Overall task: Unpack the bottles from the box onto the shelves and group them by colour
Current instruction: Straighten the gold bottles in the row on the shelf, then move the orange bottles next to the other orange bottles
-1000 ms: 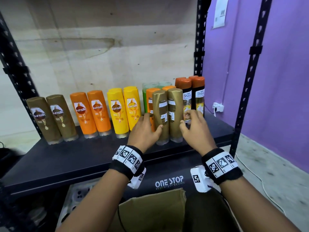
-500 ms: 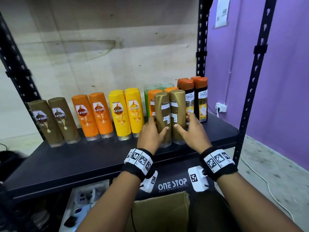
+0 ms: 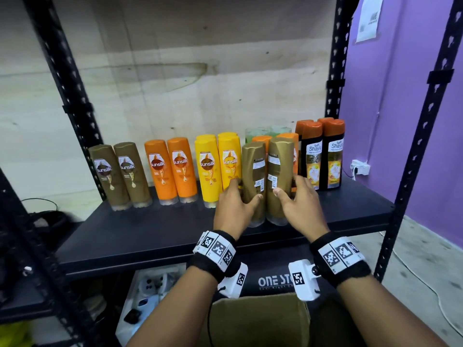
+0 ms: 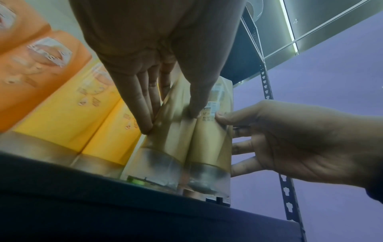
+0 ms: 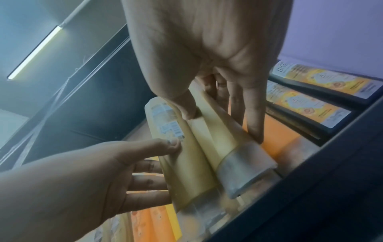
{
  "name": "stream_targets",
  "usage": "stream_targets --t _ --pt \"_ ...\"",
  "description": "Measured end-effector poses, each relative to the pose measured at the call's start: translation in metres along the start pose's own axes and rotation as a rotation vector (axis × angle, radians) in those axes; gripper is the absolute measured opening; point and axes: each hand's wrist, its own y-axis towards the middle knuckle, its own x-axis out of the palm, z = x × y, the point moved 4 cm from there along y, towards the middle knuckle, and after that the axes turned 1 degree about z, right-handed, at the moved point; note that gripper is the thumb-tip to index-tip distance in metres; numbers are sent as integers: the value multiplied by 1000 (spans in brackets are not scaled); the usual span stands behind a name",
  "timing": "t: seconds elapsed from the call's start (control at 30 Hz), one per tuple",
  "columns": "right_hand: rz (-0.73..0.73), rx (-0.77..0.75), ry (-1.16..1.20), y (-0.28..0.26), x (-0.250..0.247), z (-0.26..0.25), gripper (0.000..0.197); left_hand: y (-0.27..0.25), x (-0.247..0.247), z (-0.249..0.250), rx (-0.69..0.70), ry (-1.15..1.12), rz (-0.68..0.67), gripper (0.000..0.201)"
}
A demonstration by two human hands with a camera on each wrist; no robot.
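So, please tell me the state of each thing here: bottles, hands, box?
Left hand: holds the left gold bottle.
Right hand: holds the right gold bottle.
Gold bottles: upright on the shelf, side by side, backs facing out.
Other bottles: upright, in colour pairs.
Box: open, below the shelf.

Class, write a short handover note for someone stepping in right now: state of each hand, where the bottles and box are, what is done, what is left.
Left hand: grips the left gold bottle, thumb in front, fingers behind.
Right hand: grips the right gold bottle likewise.
Both bottles stand side by side near the shelf front, barcode sides facing out.
Done: brown pair, orange pair, yellow bottles and black orange-capped bottles stand grouped at the back.
Left: seat the gold pair in a group; green and orange bottles sit hidden behind them. The box is below; its contents cannot be seen.
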Motion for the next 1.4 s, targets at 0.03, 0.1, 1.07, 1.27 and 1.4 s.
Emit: stream_targets --t 0.03,0.1,1.07,1.27,1.4 --pt "-7 -13 12 -2 4 -4 41 0 -6 -3 -7 3 7 50" --pt "-34 -37 34 -6 14 -12 39 -2 -18 -11 -24 12 28 48" --pt "-203 37 -136 14 96 -52 38 27 -53 -71 -194 88 40 52" --pt "-207 60 -147 18 99 -53 40 29 -51 -71 -203 99 44 49" --pt "-227 46 -169 15 98 -49 39 24 -52 -69 -214 99 23 53"
